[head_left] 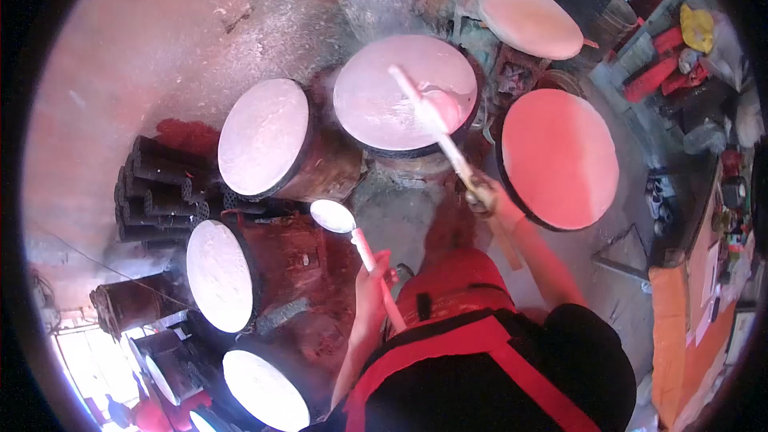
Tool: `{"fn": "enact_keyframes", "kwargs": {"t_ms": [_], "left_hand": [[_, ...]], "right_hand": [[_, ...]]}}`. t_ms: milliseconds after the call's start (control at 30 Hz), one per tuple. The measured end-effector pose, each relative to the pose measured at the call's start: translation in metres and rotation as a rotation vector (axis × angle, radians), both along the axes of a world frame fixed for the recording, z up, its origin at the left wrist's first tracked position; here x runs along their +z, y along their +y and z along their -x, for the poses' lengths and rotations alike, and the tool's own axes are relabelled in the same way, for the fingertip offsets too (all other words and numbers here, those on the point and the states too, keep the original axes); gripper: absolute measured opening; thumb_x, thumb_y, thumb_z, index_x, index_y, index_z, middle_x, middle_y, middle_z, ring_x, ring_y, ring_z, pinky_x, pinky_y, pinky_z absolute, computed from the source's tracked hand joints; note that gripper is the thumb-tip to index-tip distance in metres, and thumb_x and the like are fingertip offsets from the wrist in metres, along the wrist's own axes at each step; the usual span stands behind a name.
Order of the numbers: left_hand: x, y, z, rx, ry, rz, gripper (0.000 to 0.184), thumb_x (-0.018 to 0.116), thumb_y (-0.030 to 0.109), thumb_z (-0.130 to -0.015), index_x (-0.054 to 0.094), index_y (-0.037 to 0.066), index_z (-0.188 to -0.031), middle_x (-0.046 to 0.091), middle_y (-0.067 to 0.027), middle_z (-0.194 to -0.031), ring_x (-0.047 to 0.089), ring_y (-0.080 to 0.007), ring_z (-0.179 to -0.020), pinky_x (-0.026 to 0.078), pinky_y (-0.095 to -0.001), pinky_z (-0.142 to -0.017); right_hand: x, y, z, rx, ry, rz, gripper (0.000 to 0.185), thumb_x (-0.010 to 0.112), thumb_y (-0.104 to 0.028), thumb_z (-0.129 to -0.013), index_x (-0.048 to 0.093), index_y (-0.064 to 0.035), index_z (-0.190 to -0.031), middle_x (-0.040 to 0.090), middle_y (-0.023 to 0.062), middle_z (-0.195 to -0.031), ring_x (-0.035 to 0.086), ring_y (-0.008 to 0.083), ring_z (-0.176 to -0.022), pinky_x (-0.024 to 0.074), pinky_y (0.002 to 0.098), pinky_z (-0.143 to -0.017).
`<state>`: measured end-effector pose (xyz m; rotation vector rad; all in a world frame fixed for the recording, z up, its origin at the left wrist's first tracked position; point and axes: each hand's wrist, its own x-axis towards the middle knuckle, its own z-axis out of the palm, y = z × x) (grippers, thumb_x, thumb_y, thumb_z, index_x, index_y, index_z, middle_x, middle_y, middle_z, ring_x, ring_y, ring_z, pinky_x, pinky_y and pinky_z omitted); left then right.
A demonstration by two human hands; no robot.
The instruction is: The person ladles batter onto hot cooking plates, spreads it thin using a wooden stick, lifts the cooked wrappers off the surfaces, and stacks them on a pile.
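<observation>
1. Flat stick [432, 125], long and pale, slants across the middle round griddle [364, 100]; its far end lies over the pale top, though I cannot tell whether it touches.
2. Right hand [482, 196] is closed around the stick just short of the griddle's near edge, and a tan length of wood shows past the fist, beside the forearm.
3. Left hand [376, 276] is wrapped around the handle of a ladle [333, 216], whose bright white bowl points away from the body; the two hands are well apart.
4. On the middle griddle, a glossy patch [450, 108] shows to the right of the stick.
5. More pale-topped rounds stand about: a left griddle [264, 138] and a right griddle [560, 160], the latter tinted red, with others behind and nearer the body.
6. Black cylinders [160, 192], some with holes in their ends, lie stacked beyond the left griddle.
7. Orange cloth [670, 352] hangs at the far right.
</observation>
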<state>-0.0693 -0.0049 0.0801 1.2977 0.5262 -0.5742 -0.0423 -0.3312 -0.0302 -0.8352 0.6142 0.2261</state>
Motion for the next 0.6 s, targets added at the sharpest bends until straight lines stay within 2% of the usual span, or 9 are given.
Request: {"fn": "enact_keyframes", "kwargs": {"t_ms": [33,100,200,233,300,367,400,500,600], "left_hand": [[0.002,-0.007,0.002,-0.014,-0.009,0.037,0.025,0.059,0.018,-0.096,0.056,0.002,-0.114,0.053,0.0022,-0.081,0.047,-0.005,-0.061,0.038,-0.0212,-0.052],[0.005,-0.022,0.006,-0.022,-0.019,0.069,0.024,0.06,0.019,-0.096,0.055,0.003,-0.113,0.053,0.0016,-0.077,0.045,-0.0055,-0.055,0.035,-0.0215,-0.047],[0.011,-0.044,0.008,-0.018,0.006,0.038,0.024,0.059,0.024,-0.098,0.054,0.004,-0.11,0.052,0.0005,-0.071,0.041,-0.0057,-0.049,0.032,-0.0208,-0.042],[0.016,-0.051,0.006,0.0,0.015,0.06,0.025,0.058,0.026,-0.098,0.054,0.004,-0.11,0.052,0.0005,-0.071,0.041,-0.0061,-0.049,0.032,-0.0214,-0.042],[0.021,-0.058,0.003,0.019,0.024,0.075,0.026,0.058,0.028,-0.099,0.054,0.004,-0.11,0.051,0.0004,-0.071,0.041,-0.0065,-0.05,0.033,-0.0221,-0.042],[0.023,-0.061,-0.001,0.077,0.007,0.182,0.021,0.055,0.026,-0.1,0.053,0.006,-0.105,0.051,0.0001,-0.072,0.042,-0.0071,-0.052,0.034,-0.0226,-0.043],[0.022,-0.06,-0.004,0.079,0.003,0.18,0.021,0.055,0.026,-0.1,0.053,0.006,-0.105,0.051,0.0001,-0.072,0.042,-0.0071,-0.052,0.034,-0.0226,-0.043],[0.022,-0.051,-0.011,0.05,-0.044,0.207,0.018,0.053,0.02,-0.1,0.053,0.005,-0.11,0.053,-0.0007,-0.081,0.044,-0.0062,-0.059,0.036,-0.0196,-0.048],[0.034,-0.046,-0.026,-0.028,-0.014,0.154,0.017,0.053,0.017,-0.1,0.053,0.004,-0.11,0.053,-0.0017,-0.084,0.044,-0.0067,-0.061,0.036,-0.0199,-0.049]], "right_hand": [[0.014,-0.02,-0.001,-0.018,0.061,-0.028,0.034,0.052,-0.025,-0.1,0.047,-0.0216,-0.134,0.048,0.0007,-0.063,0.036,0.0108,-0.042,0.0245,0.0272,-0.037],[0.026,-0.049,-0.015,0.027,-0.074,0.099,0.032,0.053,-0.029,-0.1,0.048,-0.0227,-0.131,0.049,-0.0007,-0.064,0.035,0.0101,-0.041,0.0236,0.0268,-0.035],[0.021,-0.056,-0.074,-0.098,-0.126,0.099,0.016,0.051,-0.034,-0.1,0.05,-0.0205,-0.107,0.045,-0.0038,-0.065,0.037,0.0093,-0.044,0.0272,0.0248,-0.038],[0.029,-0.044,-0.09,-0.106,-0.107,0.156,0.015,0.052,-0.03,-0.099,0.05,-0.0201,-0.11,0.044,-0.0038,-0.063,0.036,0.01,-0.043,0.0272,0.0244,-0.038],[0.018,-0.028,-0.11,0.064,-0.039,0.297,0.03,0.057,-0.026,-0.097,0.057,-0.0147,-0.126,0.053,-0.0029,-0.069,0.043,0.0094,-0.046,0.0328,0.0267,-0.038],[0.053,-0.025,-0.089,0.323,-0.266,0.407,0.036,0.059,-0.021,-0.096,0.057,-0.0147,-0.131,0.054,-0.0033,-0.07,0.045,0.0089,-0.05,0.0357,0.0264,-0.04],[0.024,-0.028,-0.085,0.227,-0.35,0.39,0.037,0.059,-0.019,-0.096,0.058,-0.0152,-0.132,0.053,-0.004,-0.067,0.045,0.0072,-0.053,0.0354,0.025,-0.041],[0.033,-0.018,-0.049,-0.343,-0.085,0.34,0.042,0.061,-0.019,-0.095,0.054,-0.02,-0.137,0.048,-0.0081,-0.067,0.041,0.0037,-0.05,0.0307,0.022,-0.04],[0.027,0.018,-0.041,-0.243,-0.135,0.244,0.042,0.056,-0.014,-0.097,0.054,-0.025,-0.138,0.042,-0.0094,-0.063,0.038,0.0044,-0.046,0.029,0.0228,-0.039]]}}
